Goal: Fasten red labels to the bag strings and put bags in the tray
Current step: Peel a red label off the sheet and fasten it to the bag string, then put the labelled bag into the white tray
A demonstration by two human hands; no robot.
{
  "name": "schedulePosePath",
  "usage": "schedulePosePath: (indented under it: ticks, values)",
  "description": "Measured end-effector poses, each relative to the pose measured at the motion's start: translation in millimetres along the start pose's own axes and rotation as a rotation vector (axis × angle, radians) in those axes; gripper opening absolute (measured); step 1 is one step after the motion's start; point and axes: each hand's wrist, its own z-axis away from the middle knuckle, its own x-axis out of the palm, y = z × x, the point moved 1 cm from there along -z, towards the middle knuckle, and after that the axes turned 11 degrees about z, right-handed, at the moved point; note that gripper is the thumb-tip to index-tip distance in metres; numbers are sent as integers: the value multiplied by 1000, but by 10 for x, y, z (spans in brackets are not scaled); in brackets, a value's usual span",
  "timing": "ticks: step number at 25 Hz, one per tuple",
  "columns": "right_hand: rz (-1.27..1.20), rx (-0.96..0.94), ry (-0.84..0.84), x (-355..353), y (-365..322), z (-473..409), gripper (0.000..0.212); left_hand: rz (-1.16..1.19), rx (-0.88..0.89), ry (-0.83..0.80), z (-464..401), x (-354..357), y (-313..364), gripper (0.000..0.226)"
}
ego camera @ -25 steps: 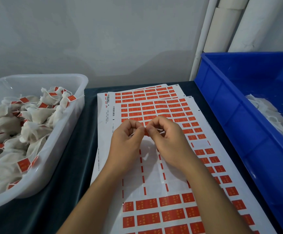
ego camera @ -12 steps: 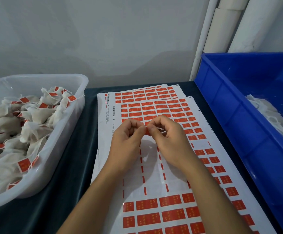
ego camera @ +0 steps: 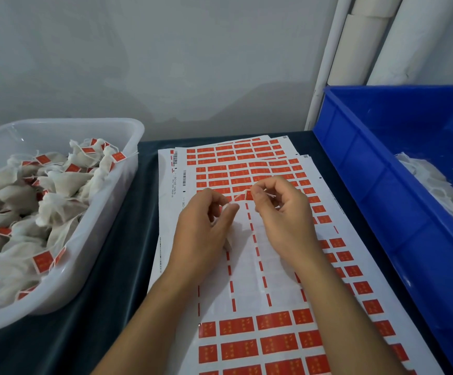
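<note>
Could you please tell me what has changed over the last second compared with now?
The left hand and right hand have drawn apart, stretching the string with its red label. The label sheets, clear tray and blue bin stayed put.

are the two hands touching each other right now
Apart. The head view shows the left hand and right hand separated, with label sheet visible between their fingertips. A thin string spans the gap.

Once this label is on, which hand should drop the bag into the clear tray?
Probably the left hand: it holds the white mesh bag and is nearer the clear plastic tray on the left.
</note>
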Motion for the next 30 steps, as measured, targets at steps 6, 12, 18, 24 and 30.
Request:
schedulePosePath:
  ticks: [6, 12, 18, 24, 30]
  values:
    - [46, -42, -191, 61, 2, 65, 9, 127, 0, -24, 5, -29, 57, 9]
    - [0, -21, -272, 62, 14, 78, 15, 67, 32, -70, -15, -81, 20, 6]
    - [-44, -92, -422, 49, -132, 133, 34, 33, 87, 26, -5, -291, 189, 9]
    - [28, -114, -442, 169, -174, 213, 59, -193, 230, 276, -86, -952, 666, 12]
    - [134, -184, -512, 259, -106, 231, 57, -389, 190, 425, -390, -1777, 671, 14]
